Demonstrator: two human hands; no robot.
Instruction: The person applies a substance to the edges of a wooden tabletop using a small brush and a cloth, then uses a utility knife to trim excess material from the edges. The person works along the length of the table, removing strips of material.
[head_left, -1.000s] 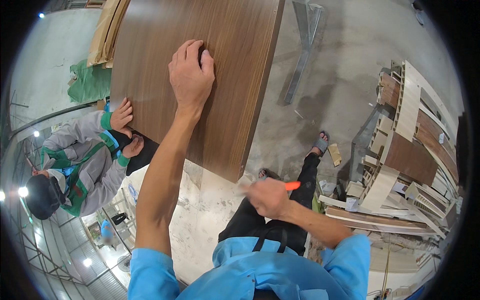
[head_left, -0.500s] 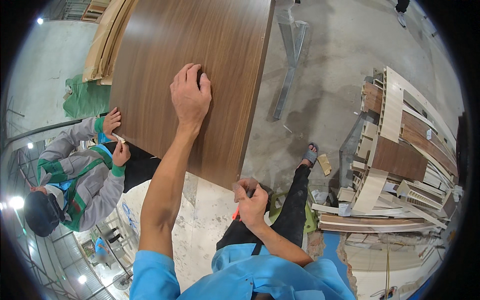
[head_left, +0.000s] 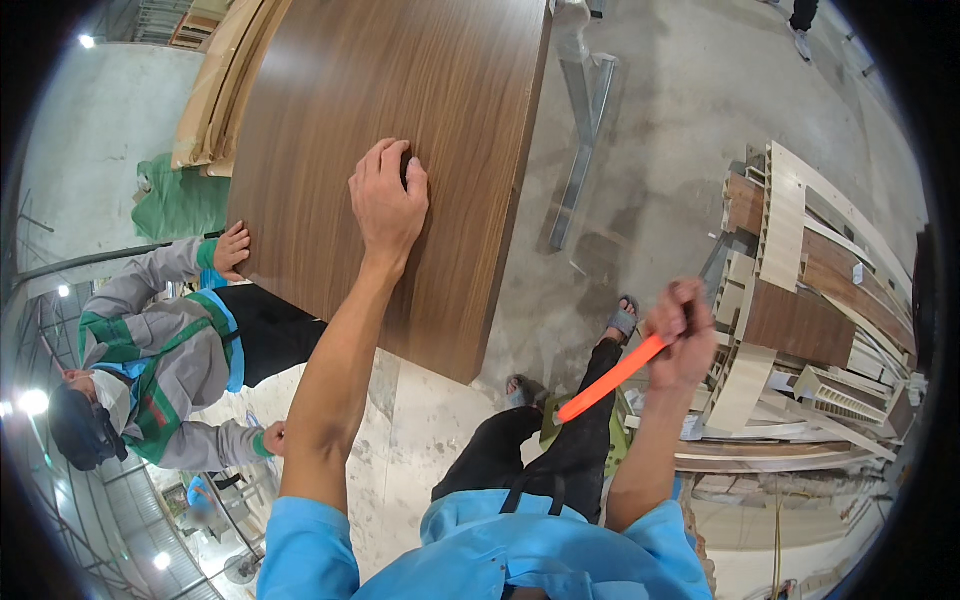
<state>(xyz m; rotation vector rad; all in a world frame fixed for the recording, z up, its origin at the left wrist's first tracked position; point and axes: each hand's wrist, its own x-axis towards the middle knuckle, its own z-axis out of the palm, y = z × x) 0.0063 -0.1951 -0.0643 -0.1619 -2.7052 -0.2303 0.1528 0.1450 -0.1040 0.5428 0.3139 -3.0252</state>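
A large dark brown wood-grain panel [head_left: 330, 210] stretches away in front of me. Its near corner points toward my body. My left hand [head_left: 388, 200] rests on its top with fingers curled. Something small and dark shows between thumb and forefinger; the rest of it is hidden. Off the panel's right side, above my leg, my right hand [head_left: 684, 335] is closed round a tool with a long, flat, bright orange handle [head_left: 610, 382]. The handle points down and left; the tool's other end is hidden by the blurred fingers.
A co-worker [head_left: 165, 345] in grey and green stands at the left, one hand on the panel's edge. Offcuts and boards [head_left: 800, 310] are heaped at the right. A metal leg frame [head_left: 578, 165] lies on the floor, and flat cardboard [head_left: 215, 90] stands behind the panel.
My right hand has swung right, away from the panel's near corner, with the orange tool. The co-worker's nearer hand has dropped from the panel. My left hand stays on the panel.
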